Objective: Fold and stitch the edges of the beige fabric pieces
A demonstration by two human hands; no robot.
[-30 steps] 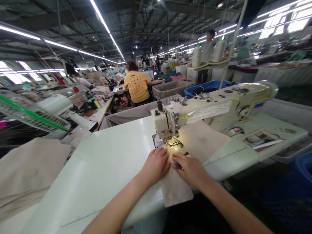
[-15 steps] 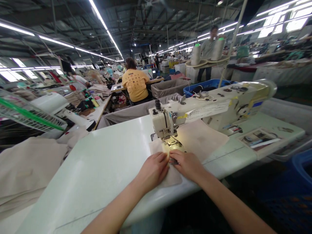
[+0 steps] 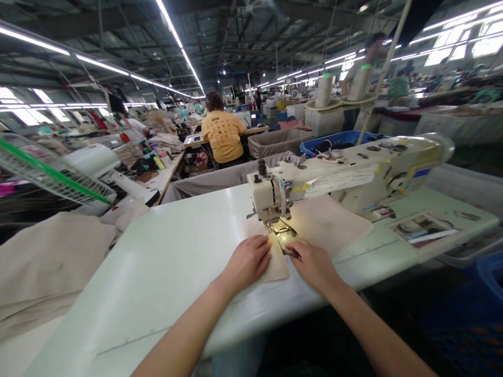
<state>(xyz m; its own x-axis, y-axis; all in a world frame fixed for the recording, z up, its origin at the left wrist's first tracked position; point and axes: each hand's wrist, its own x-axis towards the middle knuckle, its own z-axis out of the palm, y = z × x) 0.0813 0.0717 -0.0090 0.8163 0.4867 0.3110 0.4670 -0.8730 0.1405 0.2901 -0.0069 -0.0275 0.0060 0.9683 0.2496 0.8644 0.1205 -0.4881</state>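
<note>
My left hand [image 3: 250,260] lies flat on a beige fabric piece [image 3: 278,269], its fingers stretched toward the needle area. The fabric runs up under the presser foot [image 3: 270,226] of a white sewing machine [image 3: 334,178]. To the right of the fabric, my right hand [image 3: 314,262] is closed around a small dark metal tool [image 3: 291,253], mostly hidden by the fingers. Its tip is beside the lit, shiny metal plate [image 3: 290,235]. A wider beige fabric panel [image 3: 338,225] lies under the machine arm.
The pale green table [image 3: 188,251] surrounds the machine. Stacked beige fabric [image 3: 47,256] lies at the left, near a fan with a green rim [image 3: 58,173]. A tray of small tools [image 3: 426,233] is set at the right. Ahead sits a co-worker in a yellow shirt [image 3: 223,133].
My right hand has moved right, away from my left hand and the fabric edge, with the dark tool in it. The fabric's near end now lies straighter. The view has shifted slightly.
</note>
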